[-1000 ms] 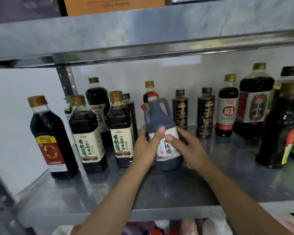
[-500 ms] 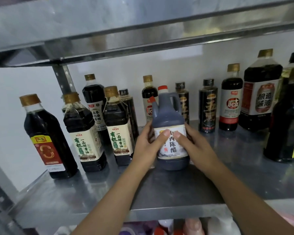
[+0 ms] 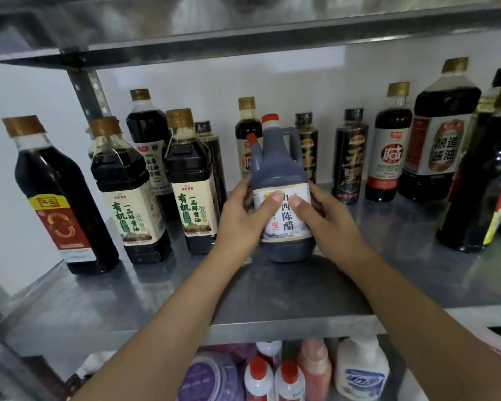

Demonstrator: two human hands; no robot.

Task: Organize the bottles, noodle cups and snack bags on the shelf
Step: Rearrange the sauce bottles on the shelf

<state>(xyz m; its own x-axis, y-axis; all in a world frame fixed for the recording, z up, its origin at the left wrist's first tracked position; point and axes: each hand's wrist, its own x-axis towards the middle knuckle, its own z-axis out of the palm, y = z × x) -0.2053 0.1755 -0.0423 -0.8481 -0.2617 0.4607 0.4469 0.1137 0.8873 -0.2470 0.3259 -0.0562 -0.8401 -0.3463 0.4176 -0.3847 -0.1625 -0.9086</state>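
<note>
We grip the vinegar jug [image 3: 281, 169] upright at the middle of the shelf [image 3: 272, 290], left hand [image 3: 243, 218] and right hand [image 3: 329, 221] clamped round its label, thumbs in front. Dark sauce bottles [image 3: 350, 166] stand along the back and at left. Judgement: jug unplaced; noodle cups, snack bags not in view.

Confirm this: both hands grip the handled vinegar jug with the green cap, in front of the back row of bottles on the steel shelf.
One thing is wrong: the cap is red, not green, as the head view shows. Otherwise yes: the left hand and right hand both grip the vinegar jug, in front of the back row of bottles on the steel shelf.
</note>
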